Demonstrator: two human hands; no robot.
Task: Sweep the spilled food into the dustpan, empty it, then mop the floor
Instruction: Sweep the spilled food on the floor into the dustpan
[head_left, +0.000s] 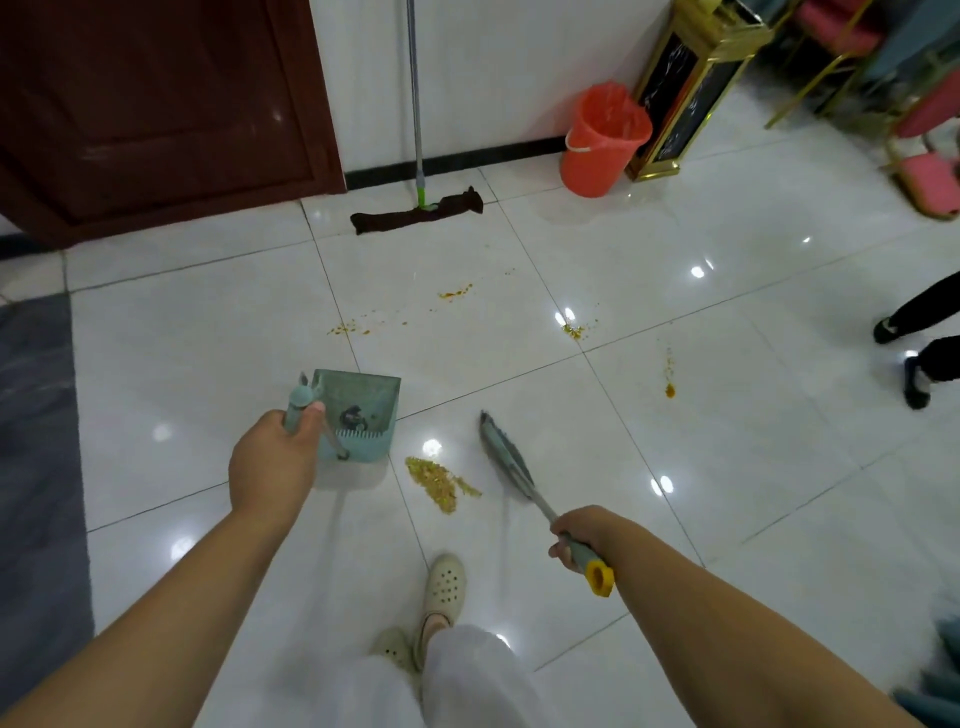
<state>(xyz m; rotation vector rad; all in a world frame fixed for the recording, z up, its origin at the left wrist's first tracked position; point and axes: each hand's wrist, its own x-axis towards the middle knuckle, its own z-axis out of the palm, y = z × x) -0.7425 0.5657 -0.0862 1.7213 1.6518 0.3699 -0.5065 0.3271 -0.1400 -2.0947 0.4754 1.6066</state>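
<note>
My left hand (275, 462) grips the handle of a teal dustpan (363, 410) resting on the white tiled floor, with some dark debris inside it. My right hand (576, 535) holds the handle of a teal broom (506, 460), whose head sits just right of a pile of yellow spilled food (439, 480). That pile lies between dustpan and broom. Smaller patches of spilled food lie farther off, one (454, 293) in the middle, one (573, 330) to its right and one (669, 389) at the far right. A flat mop (415, 213) leans against the far wall.
An orange bucket (602, 140) stands by the wall beside a black and gold stand (685, 88). A dark red door (156, 114) is at the back left. Another person's feet (914, 358) are at the right edge. Pink chairs (930, 182) stand far right. A grey mat (36, 467) lies left.
</note>
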